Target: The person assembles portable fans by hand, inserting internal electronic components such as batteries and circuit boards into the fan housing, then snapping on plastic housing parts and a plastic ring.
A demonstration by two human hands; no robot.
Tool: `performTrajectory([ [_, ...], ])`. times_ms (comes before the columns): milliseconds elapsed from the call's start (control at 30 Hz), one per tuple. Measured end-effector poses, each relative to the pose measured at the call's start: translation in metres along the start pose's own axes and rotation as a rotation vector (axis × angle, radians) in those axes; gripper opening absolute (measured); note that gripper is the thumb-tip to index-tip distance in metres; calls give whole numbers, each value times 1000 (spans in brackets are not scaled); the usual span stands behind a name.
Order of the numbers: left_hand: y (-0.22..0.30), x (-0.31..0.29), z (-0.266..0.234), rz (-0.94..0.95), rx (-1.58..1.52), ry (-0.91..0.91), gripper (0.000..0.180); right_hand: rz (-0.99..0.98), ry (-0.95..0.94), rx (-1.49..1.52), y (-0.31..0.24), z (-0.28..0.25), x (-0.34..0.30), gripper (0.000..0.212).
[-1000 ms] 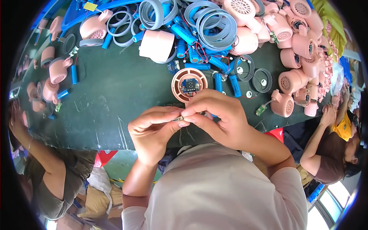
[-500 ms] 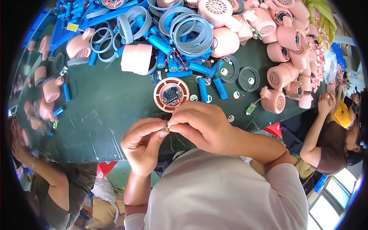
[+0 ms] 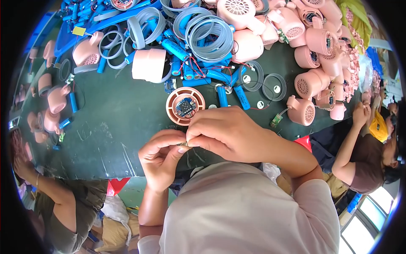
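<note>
Thumb and fingers of my left hand (image 3: 160, 157) pinch a tiny metallic-looking piece (image 3: 182, 144), too small to name for certain. My right hand (image 3: 228, 134) pinches at the same piece from the other side, so the fingertips of both hands nearly meet. Just beyond them lies a round pink plastic part (image 3: 170, 106), with a small blue circuit board (image 3: 185, 107) in its middle. Thin wires run from the board toward my right fingers, which partly cover the part's near edge. A small blue module (image 3: 170, 85) rests behind it.
Blue cylindrical batteries (image 3: 222, 96) with wires and grey rings (image 3: 210, 39) are heaped at the back. Pink fan housings (image 3: 301, 111) crowd the right, a pink cup (image 3: 149, 64) stands centre-left. A green board (image 3: 276, 120) lies at right. Other people sit at both sides.
The round pink part has shifted slightly left. My left hand has moved a little right, and my right hand and forearm have tilted slightly, both still pinching the tiny piece.
</note>
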State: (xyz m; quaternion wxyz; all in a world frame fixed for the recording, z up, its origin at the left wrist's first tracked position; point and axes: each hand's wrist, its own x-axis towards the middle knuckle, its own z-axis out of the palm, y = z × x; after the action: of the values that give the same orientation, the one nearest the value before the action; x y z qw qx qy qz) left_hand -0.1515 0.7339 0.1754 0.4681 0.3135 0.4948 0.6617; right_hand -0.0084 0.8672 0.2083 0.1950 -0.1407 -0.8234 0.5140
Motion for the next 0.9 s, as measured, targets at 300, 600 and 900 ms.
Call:
performTrajectory([
  [300, 0, -2, 4, -9, 71, 90, 18, -18, 57, -154, -2, 8, -1, 9],
  [600, 1, 3, 1, 76, 121, 36, 18, -93, 71, -80, 5, 5, 4, 9],
  [900, -3, 2, 7, 11, -45, 135, 19, -33, 264, -66, 3, 25, -4, 12],
])
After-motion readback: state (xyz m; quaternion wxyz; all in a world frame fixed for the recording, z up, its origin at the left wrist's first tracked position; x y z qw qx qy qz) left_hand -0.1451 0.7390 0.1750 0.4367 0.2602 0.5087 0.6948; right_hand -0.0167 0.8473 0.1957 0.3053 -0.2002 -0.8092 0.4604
